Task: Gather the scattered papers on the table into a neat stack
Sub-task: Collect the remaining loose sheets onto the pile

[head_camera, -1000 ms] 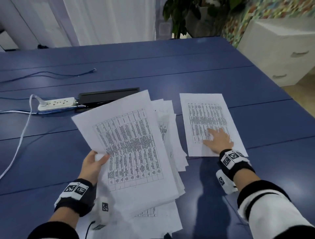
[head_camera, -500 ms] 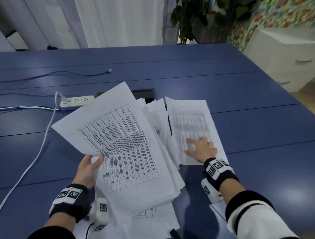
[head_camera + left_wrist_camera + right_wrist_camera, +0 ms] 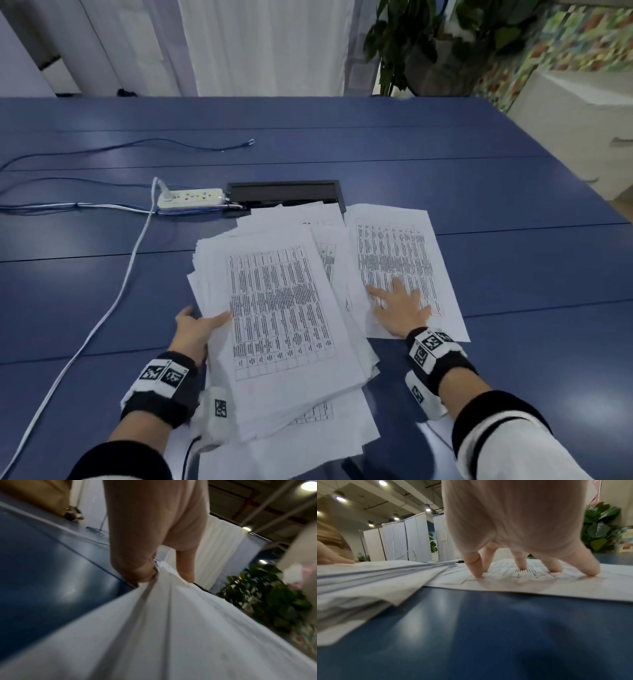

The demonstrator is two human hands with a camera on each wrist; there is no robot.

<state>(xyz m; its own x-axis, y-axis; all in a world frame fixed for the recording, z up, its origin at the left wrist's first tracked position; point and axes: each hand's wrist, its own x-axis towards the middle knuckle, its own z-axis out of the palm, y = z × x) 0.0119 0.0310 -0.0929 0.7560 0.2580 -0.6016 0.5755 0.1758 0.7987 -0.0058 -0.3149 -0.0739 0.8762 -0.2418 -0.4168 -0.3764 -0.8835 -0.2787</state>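
A thick, uneven pile of printed papers (image 3: 281,308) lies on the blue table (image 3: 513,192) in front of me. My left hand (image 3: 202,325) grips its left edge, thumb on top and fingers below; the left wrist view shows that hand (image 3: 150,573) pinching the paper pile (image 3: 171,628). A single printed sheet (image 3: 397,260) lies to the right, its left edge meeting the pile. My right hand (image 3: 400,305) presses flat on its lower part with fingers spread; in the right wrist view the fingertips (image 3: 477,573) press on this sheet (image 3: 539,584), next to the pile (image 3: 376,577).
A white power strip (image 3: 191,198) with white and blue cables (image 3: 102,308) lies at the left. A black cable hatch (image 3: 284,192) sits just behind the papers. A white cabinet (image 3: 582,130) and a potted plant (image 3: 428,44) stand beyond the table's far right corner.
The pile my left hand holds has come down from a raised tilt to lie on the table. My right hand has slid the single sheet left until it meets the pile.
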